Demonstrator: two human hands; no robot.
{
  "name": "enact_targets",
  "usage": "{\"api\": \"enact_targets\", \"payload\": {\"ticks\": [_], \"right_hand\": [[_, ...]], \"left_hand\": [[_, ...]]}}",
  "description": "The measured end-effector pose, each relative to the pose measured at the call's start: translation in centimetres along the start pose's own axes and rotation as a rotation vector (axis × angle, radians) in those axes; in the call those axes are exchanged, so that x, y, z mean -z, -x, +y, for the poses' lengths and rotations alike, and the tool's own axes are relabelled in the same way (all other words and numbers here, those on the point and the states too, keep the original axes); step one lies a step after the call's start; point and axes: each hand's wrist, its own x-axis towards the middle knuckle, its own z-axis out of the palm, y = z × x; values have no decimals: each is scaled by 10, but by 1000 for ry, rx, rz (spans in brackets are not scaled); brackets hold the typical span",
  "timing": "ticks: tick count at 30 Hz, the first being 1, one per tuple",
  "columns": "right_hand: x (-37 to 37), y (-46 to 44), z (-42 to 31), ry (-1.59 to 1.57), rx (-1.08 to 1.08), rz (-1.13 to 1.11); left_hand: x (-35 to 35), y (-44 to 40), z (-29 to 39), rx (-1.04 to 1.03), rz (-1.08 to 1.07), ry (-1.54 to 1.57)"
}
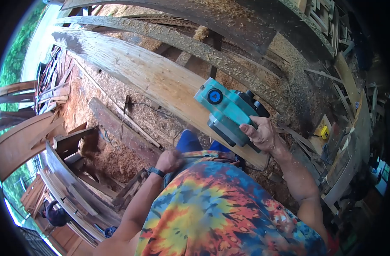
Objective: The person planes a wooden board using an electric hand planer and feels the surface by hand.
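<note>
A teal electric planer (229, 113) rests on a long, pale wooden plank (148, 77), near the plank's close end. My right hand (263, 134) is closed around the planer's rear handle, thumb toward me. At my waist, beside the hem of my tie-dye shirt (212, 192), my left hand (168, 161) looks curled, with a dark watch on the wrist. Whatever its fingers hold, if anything, is hidden against the cloth. The plank's surface is bare and light near the planer, greyer with a dark patch at its far end.
Long curved boards (173, 40) covered in shavings lie beyond the plank. Sawdust covers the ground. A brown board (122, 128) and a thin strip lie to the left. Stacked timber (75, 192) stands at lower left. A yellow tool (324, 132) sits among scrap wood at right.
</note>
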Motion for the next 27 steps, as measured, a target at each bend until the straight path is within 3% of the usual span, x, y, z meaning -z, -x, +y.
{"api": "enact_targets", "payload": {"ticks": [2,4,7,10,14,15,20,27], "right_hand": [[-2,-10,-13,-10,34,15],[-7,-21,-20,-28,48,27],[-9,-41,-33,-38,39,8],[-13,-58,-48,-23,16,-37],[-22,-64,-47,-20,24,-27],[-23,-64,-46,-30,24,-13],[-28,-79,-61,3,28,7],[-35,-101,-86,-16,5,-37]], "left_hand": [[10,-19,31,-141,-83,21],[-34,-49,13,-415,-45,197],[-32,-80,31,-429,-434,126],[-30,-88,23,-439,-360,127],[-53,-96,5,-531,-418,191],[-47,-100,13,-511,-546,225],[-56,-117,73,-737,-479,604],[-125,-133,156,-883,-775,735]]}}
